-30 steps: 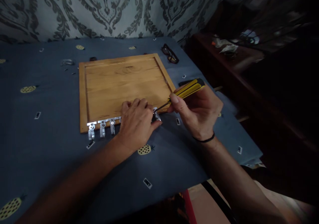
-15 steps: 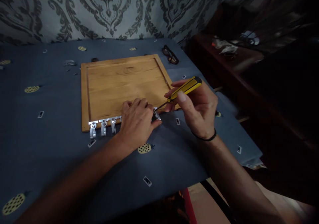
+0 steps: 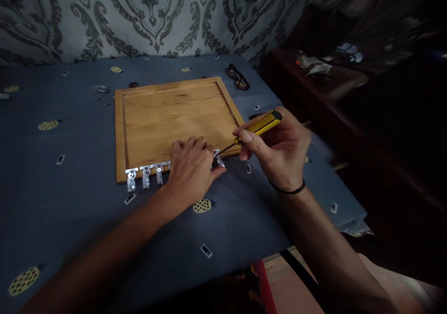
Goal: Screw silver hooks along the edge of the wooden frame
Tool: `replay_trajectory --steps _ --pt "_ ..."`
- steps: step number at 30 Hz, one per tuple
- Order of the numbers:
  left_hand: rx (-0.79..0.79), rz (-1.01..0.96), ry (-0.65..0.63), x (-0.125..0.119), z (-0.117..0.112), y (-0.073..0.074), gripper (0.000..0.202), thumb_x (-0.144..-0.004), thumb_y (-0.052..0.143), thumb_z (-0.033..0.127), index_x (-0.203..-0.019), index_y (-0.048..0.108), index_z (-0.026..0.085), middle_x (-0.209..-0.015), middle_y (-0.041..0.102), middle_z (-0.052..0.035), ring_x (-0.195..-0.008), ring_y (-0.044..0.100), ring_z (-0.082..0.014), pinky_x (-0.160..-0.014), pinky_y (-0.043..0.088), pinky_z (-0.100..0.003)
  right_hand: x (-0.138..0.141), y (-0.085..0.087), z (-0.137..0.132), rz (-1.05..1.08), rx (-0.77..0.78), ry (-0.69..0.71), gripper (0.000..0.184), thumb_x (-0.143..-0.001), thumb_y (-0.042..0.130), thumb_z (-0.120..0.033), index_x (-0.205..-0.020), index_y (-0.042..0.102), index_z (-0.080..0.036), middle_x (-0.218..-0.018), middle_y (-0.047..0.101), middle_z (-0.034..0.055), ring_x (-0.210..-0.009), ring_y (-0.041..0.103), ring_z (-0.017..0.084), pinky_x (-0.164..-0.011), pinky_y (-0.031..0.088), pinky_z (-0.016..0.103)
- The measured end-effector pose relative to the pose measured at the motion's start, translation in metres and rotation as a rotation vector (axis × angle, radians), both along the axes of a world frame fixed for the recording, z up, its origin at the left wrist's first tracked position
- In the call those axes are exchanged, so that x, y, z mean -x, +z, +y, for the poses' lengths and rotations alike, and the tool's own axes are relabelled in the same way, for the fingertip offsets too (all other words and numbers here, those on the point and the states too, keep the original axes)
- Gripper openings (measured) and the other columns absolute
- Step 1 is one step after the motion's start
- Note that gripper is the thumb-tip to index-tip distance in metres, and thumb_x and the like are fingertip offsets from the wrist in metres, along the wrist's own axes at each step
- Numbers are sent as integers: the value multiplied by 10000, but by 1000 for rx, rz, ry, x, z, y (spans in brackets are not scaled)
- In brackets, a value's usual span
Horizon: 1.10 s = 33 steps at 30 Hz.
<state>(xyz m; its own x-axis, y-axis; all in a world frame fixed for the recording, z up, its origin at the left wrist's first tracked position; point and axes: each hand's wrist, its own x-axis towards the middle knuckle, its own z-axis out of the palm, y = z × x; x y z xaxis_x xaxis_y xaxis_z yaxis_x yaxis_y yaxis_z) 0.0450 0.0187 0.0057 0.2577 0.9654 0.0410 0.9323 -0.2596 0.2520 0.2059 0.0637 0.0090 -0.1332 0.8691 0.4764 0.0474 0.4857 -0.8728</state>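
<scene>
A framed wooden board (image 3: pixel 174 118) lies flat on the table. Along its near edge runs a row of shiny metal hooks (image 3: pixel 145 177), part of it hidden by my left hand (image 3: pixel 191 170). That hand rests on the edge, its thumb and fingers closed on the rightmost metal hook (image 3: pixel 220 160). My right hand (image 3: pixel 286 151) grips a screwdriver (image 3: pixel 264 125) by its yellow and black handle. The shaft slants down to the left, and its tip meets the rightmost hook; the screw there is too small to make out.
Eyeglasses (image 3: pixel 238 77) lie past the board's far right corner. Left of the board are a loose metal piece (image 3: pixel 99 89) and some tiny bits. A patterned blue cloth (image 3: pixel 84 211) covers the table, with a patterned curtain (image 3: pixel 146 16) behind. Dark furniture (image 3: pixel 300 71) stands at the right.
My right hand's fingers have drawn in and shifted along the screwdriver handle, from spread to more closed. The tip stays at the hook. My left hand has barely moved.
</scene>
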Motion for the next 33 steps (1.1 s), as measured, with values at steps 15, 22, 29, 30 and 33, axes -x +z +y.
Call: replay_trajectory --steps 15,22,29,30,33 --pt "-1 5 -8 0 0 0 316 -930 742 447 -1086 735 172 -1150 708 -109 -1145 624 -316 -923 433 -461 0 1 2 69 3 11 461 -733 905 -498 -760 522 -241 -750 755 -40 -376 578 93 -322 452 226" --pt "-16 2 -8 1 0 -1 302 -929 743 447 -1048 734 169 -1137 698 -102 -1138 623 -317 -919 434 -461 -6 -2 3 46 0 89 291 -902 767 -476 -1087 729 -254 -900 787 -2 -476 648 91 -444 557 236" --pt "-2 -6 -11 1 0 0 324 -930 744 447 -1080 738 159 -1165 701 -110 -1168 623 -325 -934 440 -468 -4 1 2 78 -58 47 281 -805 874 -387 -792 646 -223 -852 778 -13 -415 604 81 -364 492 223" --pt "-1 -6 -11 1 0 0 326 -931 741 448 -1080 737 157 -1161 700 -110 -1169 622 -326 -933 439 -468 -3 1 2 83 -54 51 293 -796 882 -388 -787 638 -225 -839 776 -16 -414 607 84 -366 495 224" --pt "8 -5 -9 1 0 1 337 -934 738 449 -1092 735 152 -1163 697 -110 -1178 620 -329 -942 437 -472 -5 0 2 85 -40 73 240 -818 862 -397 -876 698 -231 -837 779 -10 -435 631 93 -392 528 234"
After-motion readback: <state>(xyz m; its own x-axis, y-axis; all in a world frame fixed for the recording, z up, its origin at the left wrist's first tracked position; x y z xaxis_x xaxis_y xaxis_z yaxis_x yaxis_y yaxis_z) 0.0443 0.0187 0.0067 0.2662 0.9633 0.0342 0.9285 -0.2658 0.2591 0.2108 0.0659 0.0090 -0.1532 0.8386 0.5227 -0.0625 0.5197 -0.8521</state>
